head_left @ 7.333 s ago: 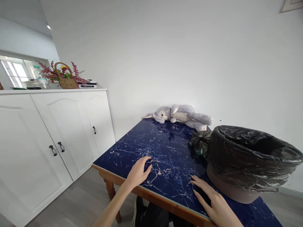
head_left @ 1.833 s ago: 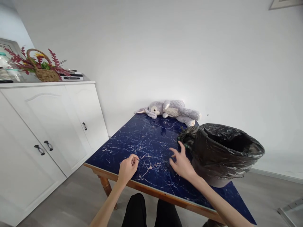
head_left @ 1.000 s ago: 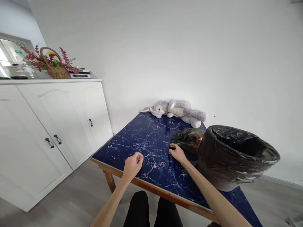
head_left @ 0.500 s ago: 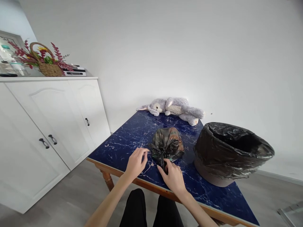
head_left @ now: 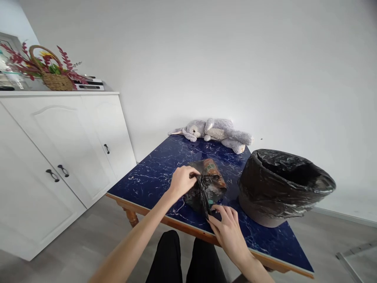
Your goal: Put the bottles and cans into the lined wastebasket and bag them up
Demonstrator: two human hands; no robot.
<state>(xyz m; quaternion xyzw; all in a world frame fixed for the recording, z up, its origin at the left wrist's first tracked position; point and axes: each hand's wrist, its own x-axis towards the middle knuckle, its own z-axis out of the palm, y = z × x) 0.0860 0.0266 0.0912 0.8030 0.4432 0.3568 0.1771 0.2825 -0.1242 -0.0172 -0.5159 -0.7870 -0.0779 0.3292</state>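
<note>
A filled black garbage bag (head_left: 215, 190) lies on the blue marbled table (head_left: 153, 173); something brown shows through its thin plastic. On the bag's upper left, my left hand (head_left: 183, 181) pinches a gathered fold of the plastic. Closer to the table's front edge, my right hand (head_left: 226, 226) has its thumb and fingers closed on the lower end of the bag's twisted neck. The plastic is drawn tight between both hands.
To the right stands a trash can (head_left: 271, 214) lined with a black bag, its mouth open. A grey plush rabbit (head_left: 218, 131) lies at the table's back edge against the wall. White cabinets (head_left: 70, 141) with a flower basket (head_left: 57, 80) on top are at left.
My left hand has moved right and up from beside the bag and taken hold of its plastic. My right hand has shifted slightly right and down, stretching the neck.
</note>
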